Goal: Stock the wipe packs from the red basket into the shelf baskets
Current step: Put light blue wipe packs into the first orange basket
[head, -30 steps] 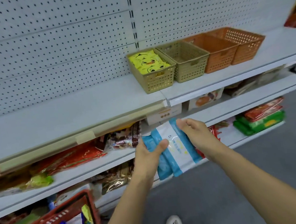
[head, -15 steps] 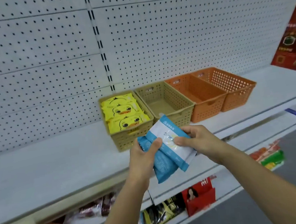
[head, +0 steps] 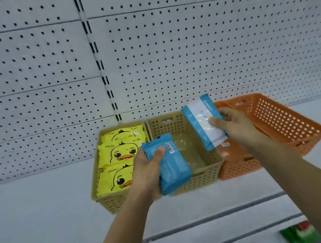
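Note:
My left hand [head: 148, 173] grips a blue wipe pack [head: 170, 165], barcode side up, over the front of the second beige basket [head: 178, 127], which is empty. My right hand [head: 233, 125] holds a blue-and-white wipe pack [head: 199, 123] tilted above that basket's right rim. The first beige basket [head: 113, 204] on the left holds three yellow duck wipe packs [head: 117, 155]. The red basket is out of view.
Two orange baskets [head: 282, 122] stand to the right on the white shelf [head: 36, 213], the nearer one partly behind my right hand. A pegboard wall [head: 168, 51] rises behind. Green and red goods [head: 300, 234] show on a lower shelf at bottom right.
The two stacked packs have been split: my right hand lifted one up and right over the second beige basket, my left hand keeps the other. The view rose toward the top shelf.

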{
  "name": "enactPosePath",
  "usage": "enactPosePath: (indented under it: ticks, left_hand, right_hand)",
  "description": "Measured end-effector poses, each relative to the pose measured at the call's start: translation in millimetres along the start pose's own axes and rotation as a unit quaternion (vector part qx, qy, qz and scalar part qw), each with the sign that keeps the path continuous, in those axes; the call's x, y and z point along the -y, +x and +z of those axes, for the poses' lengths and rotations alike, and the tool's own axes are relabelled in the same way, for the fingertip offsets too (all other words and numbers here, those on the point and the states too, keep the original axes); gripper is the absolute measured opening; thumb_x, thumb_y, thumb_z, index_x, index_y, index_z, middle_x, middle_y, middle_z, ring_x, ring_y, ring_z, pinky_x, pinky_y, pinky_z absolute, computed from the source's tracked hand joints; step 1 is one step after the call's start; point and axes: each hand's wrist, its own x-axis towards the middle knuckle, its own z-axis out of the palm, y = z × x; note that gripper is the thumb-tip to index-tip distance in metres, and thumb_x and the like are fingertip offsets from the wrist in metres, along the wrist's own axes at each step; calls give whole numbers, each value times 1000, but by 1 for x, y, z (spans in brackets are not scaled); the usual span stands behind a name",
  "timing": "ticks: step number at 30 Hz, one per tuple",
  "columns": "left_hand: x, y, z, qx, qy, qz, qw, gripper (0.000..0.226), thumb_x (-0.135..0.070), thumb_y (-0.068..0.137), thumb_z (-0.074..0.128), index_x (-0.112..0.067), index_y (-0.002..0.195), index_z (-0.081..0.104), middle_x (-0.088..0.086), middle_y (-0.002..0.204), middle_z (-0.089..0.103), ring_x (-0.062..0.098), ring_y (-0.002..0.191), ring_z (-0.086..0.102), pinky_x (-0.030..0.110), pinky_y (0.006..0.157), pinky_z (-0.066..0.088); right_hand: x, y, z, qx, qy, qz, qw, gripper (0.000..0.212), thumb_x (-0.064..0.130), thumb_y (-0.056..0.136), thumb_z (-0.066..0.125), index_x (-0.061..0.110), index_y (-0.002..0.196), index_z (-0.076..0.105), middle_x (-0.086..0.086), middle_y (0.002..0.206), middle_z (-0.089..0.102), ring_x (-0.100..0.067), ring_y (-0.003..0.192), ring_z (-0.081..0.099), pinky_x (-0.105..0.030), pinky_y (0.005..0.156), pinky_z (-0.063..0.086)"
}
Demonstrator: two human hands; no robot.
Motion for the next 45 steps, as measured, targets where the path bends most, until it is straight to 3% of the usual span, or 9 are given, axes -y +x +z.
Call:
enactPosePath:
  ticks: [6,13,21,28,33,36,39,42,45]
  left_hand:
    - [-1,47,65,-46,-32,-4,998,18,-16,96,58,-13,114,58,12,106,71,22,82,73,33,56,58]
    - [16,89,110,-109,-52,-16,993,20,-18,95,59,-15,115,58,10,108,70,24,89,72,36,63,60]
    - [26,109,115,-134,-36,-19,990,19,-22,96,58,-18,115,58,5,105,71,20,88,73,35,65,60]
    - [21,117,117,-157,-88,-50,982,26,-28,101,47,-18,123,54,10,113,67,26,98,68,43,75,57]
    - [16,115,118,-133,-142,-38,980,33,-23,103,41,-26,136,47,9,118,63,28,103,66,45,77,58]
    - [10,116,126,-112,-170,-9,979,40,-21,105,38,-35,141,42,5,119,60,27,104,65,40,71,59]
    - [6,113,136,-90,-142,0,986,33,-30,104,39,-29,135,49,5,115,62,23,95,67,35,69,58]
    - [7,111,140,-83,23,5,996,44,-52,100,37,-22,123,59,2,115,64,17,96,59,33,73,45]
    - [11,109,140,-74,111,20,991,36,-39,100,47,-10,113,63,0,102,66,13,91,56,28,68,40]
  right_hand:
    - [-26,111,-59,-33,-285,-42,957,19,16,87,66,20,98,51,-1,101,58,-20,83,59,-35,72,52]
    - [-70,184,-39,285,-537,-13,794,19,19,86,65,16,104,63,0,96,64,-17,85,60,-28,72,46]
    - [-103,183,-14,176,-692,-183,676,34,12,86,56,17,120,54,-7,123,53,-27,119,47,-39,93,39]
    - [-108,177,-19,303,-578,-11,758,33,6,88,55,13,121,60,-10,120,61,-25,105,60,-36,90,52]
    - [-70,158,-28,204,-409,-171,873,55,12,83,60,29,134,45,7,134,45,-15,115,51,-36,94,49]
    - [-36,121,-31,324,-335,-287,837,90,19,75,72,40,146,22,11,145,22,-7,133,25,-24,105,34]
    - [-38,105,-26,260,-282,-366,848,61,18,80,69,34,135,48,9,138,43,-6,125,41,-20,99,39]
    - [-26,99,-34,139,-91,-206,964,14,18,91,61,24,103,63,9,95,67,-5,81,65,-18,67,53]
    - [-30,105,-49,106,15,-26,994,6,21,90,63,19,96,64,2,90,71,-16,68,71,-29,59,58]
